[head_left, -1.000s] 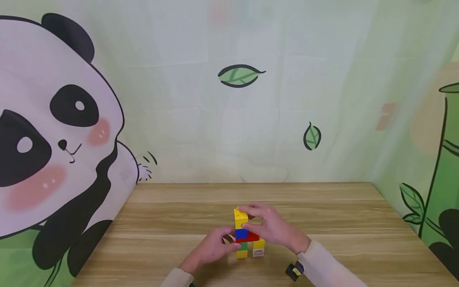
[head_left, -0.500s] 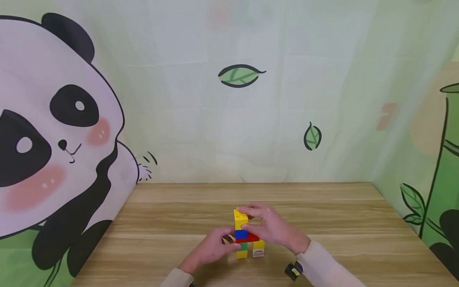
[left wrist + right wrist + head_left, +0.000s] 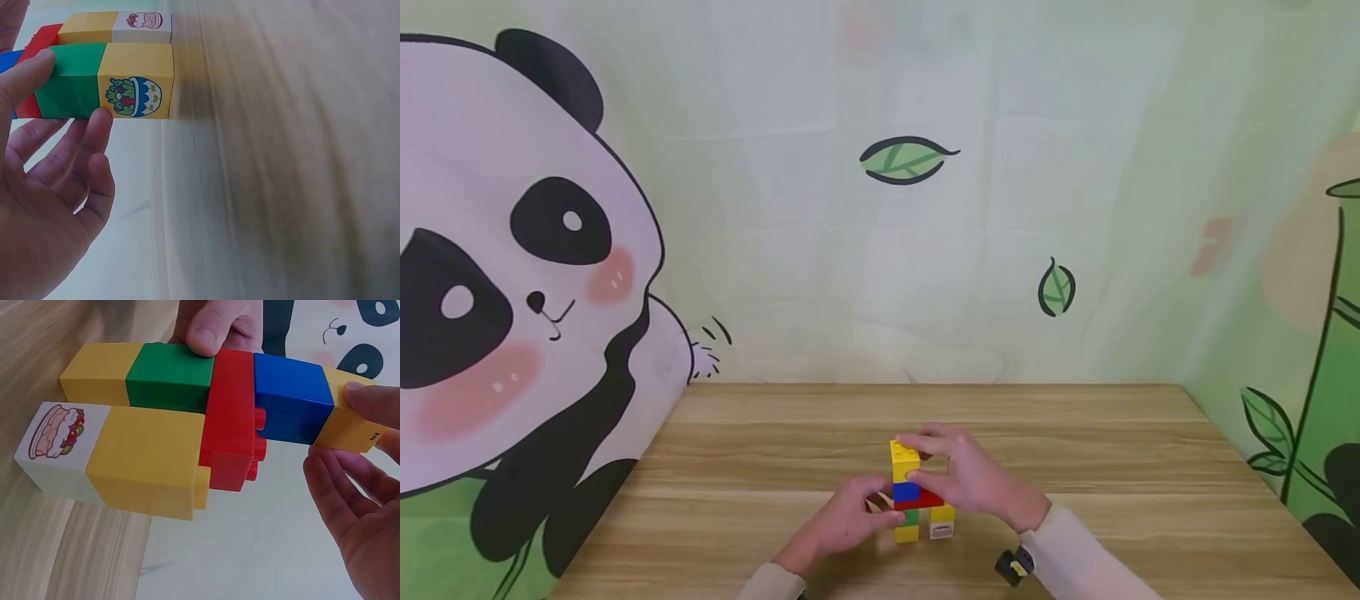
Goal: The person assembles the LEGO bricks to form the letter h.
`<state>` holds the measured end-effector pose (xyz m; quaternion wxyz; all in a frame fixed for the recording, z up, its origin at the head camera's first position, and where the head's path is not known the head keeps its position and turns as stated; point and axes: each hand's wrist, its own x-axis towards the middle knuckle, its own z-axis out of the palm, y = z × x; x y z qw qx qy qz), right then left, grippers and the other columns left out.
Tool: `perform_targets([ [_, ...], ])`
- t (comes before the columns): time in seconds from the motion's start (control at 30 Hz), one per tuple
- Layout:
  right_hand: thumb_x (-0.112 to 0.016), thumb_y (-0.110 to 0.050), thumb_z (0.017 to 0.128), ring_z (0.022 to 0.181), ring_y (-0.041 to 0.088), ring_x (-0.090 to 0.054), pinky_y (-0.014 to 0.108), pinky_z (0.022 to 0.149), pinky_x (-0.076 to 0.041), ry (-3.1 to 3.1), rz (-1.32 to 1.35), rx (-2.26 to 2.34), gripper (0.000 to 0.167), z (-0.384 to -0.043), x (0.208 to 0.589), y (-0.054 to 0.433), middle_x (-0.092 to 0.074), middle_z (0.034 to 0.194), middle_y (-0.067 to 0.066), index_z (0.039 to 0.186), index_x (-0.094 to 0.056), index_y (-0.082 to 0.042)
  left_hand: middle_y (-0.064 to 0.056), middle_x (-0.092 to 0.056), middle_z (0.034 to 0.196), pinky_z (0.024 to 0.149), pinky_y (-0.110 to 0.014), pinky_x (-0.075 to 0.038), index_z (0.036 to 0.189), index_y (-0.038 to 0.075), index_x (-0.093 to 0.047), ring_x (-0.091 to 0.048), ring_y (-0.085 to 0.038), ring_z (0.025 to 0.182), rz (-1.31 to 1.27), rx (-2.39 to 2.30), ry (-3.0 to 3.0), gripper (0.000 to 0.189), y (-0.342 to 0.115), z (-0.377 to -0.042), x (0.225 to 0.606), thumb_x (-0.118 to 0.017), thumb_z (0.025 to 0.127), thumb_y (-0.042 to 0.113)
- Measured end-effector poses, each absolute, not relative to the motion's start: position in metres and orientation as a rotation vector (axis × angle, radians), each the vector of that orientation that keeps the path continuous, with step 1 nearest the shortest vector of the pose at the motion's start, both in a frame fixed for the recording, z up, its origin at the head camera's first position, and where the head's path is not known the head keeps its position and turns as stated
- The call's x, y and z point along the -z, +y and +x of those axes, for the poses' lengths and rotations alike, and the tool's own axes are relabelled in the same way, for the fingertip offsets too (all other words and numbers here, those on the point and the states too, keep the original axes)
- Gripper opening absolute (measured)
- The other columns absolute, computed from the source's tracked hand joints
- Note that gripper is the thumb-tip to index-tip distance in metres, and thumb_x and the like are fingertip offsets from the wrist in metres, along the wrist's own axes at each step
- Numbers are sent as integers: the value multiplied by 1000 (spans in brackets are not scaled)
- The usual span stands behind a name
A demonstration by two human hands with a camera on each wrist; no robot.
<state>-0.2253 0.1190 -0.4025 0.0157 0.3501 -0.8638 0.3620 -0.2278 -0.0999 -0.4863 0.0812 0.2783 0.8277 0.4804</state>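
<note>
A small structure of toy building bricks stands on the wooden table between both hands. One leg has a yellow brick with a plant picture (image 3: 135,87) below a green brick (image 3: 72,80). The other has a white brick with a cake picture (image 3: 59,440) below a plain yellow brick (image 3: 147,459). Across them lies a red brick (image 3: 228,425), bearing a blue brick (image 3: 290,397) and a yellow top brick (image 3: 905,465). My left hand (image 3: 848,517) grips the green brick, thumb near the red one. With thumb and fingers my right hand (image 3: 973,473) pinches the yellow top brick.
The wooden table (image 3: 760,433) runs back to a fabric backdrop (image 3: 820,275) printed with a panda and leaves. A small black device (image 3: 1015,567) is strapped at the right sleeve (image 3: 1078,554).
The head view has shifted very slightly. Both hands keep their holds, and the bricks stay stacked as before.
</note>
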Motion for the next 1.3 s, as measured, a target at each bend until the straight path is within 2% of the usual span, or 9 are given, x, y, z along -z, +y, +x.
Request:
perform_targets([
  [0.23, -68, -23, 88, 100, 19, -58, 22, 78, -51, -2645, 1126, -1129, 47, -226, 407, 119, -56, 125, 9, 133, -56, -18, 3, -66, 102, 74, -27, -51, 108, 12, -65, -62, -12, 87, 831, -1452, 2457, 23, -100, -227, 487, -68, 88, 23],
  [0.5, -69, -19, 88, 96, 13, -60, 20, 80, -50, -2553, 1165, -1111, 47, -225, 411, 118, -57, 123, 5, 133, -56, -12, 7, -65, 100, 75, -25, -50, 109, 14, -65, -61, -11, 88, 804, -1414, 2484, 24, -100, -228, 487, -68, 88, 26],
  [0.73, -66, -22, 90, 96, 13, -61, 29, 79, -53, -2543, 1178, -1061, 49, -224, 413, 119, -57, 125, 6, 136, -52, -16, 10, -65, 100, 73, -25, -49, 109, 17, -65, -59, -10, 90, 801, -1359, 2534, 24, -97, -225, 486, -70, 87, 25],
  [0.87, -68, -19, 89, 103, 17, -60, 33, 84, -51, -2547, 1175, -999, 59, -220, 415, 122, -54, 129, 8, 142, -44, -17, 11, -65, 102, 74, -26, -49, 111, 18, -64, -58, -10, 92, 801, -1351, 2548, 25, -95, -223, 483, -70, 87, 24],
  [1.07, -70, -15, 87, 119, 18, -49, 39, 97, -43, -2655, 1088, -1021, 82, -213, 426, 133, -49, 135, 3, 151, -20, -21, 10, -65, 103, 75, -26, -49, 113, 18, -64, -58, -11, 92, 780, -1348, 2543, 28, -94, -222, 483, -70, 87, 23],
  [1.17, -70, -13, 86, 122, 19, -46, 41, 99, -41, -2653, 1073, -1059, 81, -212, 434, 141, -47, 136, 2, 150, -22, -17, 9, -65, 103, 75, -26, -49, 114, 17, -63, -58, -10, 93, 768, -1352, 2537, 30, -93, -221, 483, -71, 86, 24],
  [1.3, -71, -15, 84, 122, 18, -45, 41, 97, -43, -2677, 1065, -1033, 71, -213, 444, 152, -47, 136, 3, 145, -35, -12, 9, -65, 104, 75, -27, -49, 115, 18, -62, -58, -10, 93, 761, -1356, 2534, 32, -93, -220, 483, -72, 85, 22],
])
